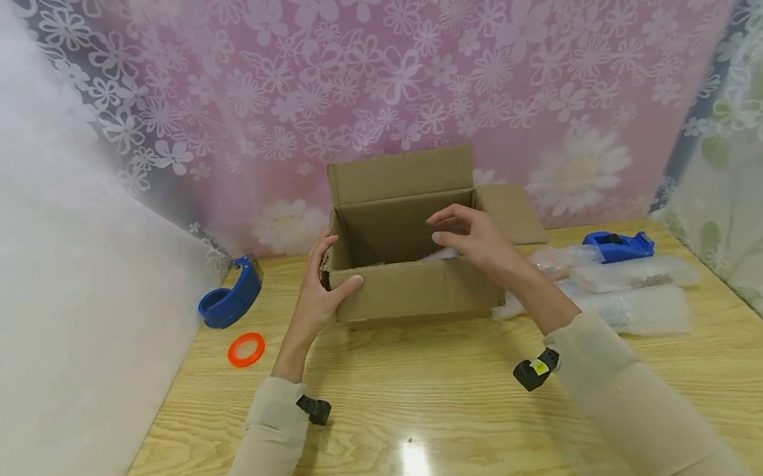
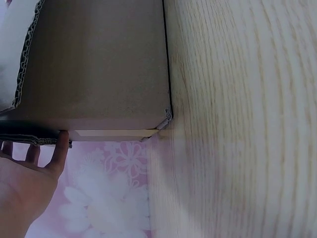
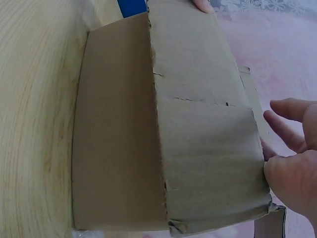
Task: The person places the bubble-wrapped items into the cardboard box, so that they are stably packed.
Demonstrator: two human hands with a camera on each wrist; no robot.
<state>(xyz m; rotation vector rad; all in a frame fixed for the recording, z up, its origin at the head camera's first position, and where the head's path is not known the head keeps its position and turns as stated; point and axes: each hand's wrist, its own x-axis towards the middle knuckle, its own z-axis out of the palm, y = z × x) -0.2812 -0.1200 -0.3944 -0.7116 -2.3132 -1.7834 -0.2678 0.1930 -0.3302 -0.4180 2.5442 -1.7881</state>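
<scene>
A cardboard box (image 1: 419, 291) stands on the table with its top flaps raised or folded outward. My left hand (image 1: 318, 291) holds its left end, thumb on the front flap and fingers along the left side; in the left wrist view, fingertips (image 2: 60, 148) touch the cardboard. Over the box's right part hovers my right hand (image 1: 476, 245), fingers loosely bent and nothing seen between them. In the right wrist view its thumb (image 3: 287, 173) is at the flap's edge. Some clear bubble wrap (image 1: 442, 253) shows inside the box; the rest of the contents is hidden by the front wall.
Several bubble-wrapped packages (image 1: 643, 311) lie to the right, beside a blue tape dispenser (image 1: 617, 246). Another blue tape dispenser (image 1: 231, 294) and an orange tape roll (image 1: 246, 349) are on the left. A flowered curtain (image 1: 396, 80) hangs behind the table (image 1: 393, 386).
</scene>
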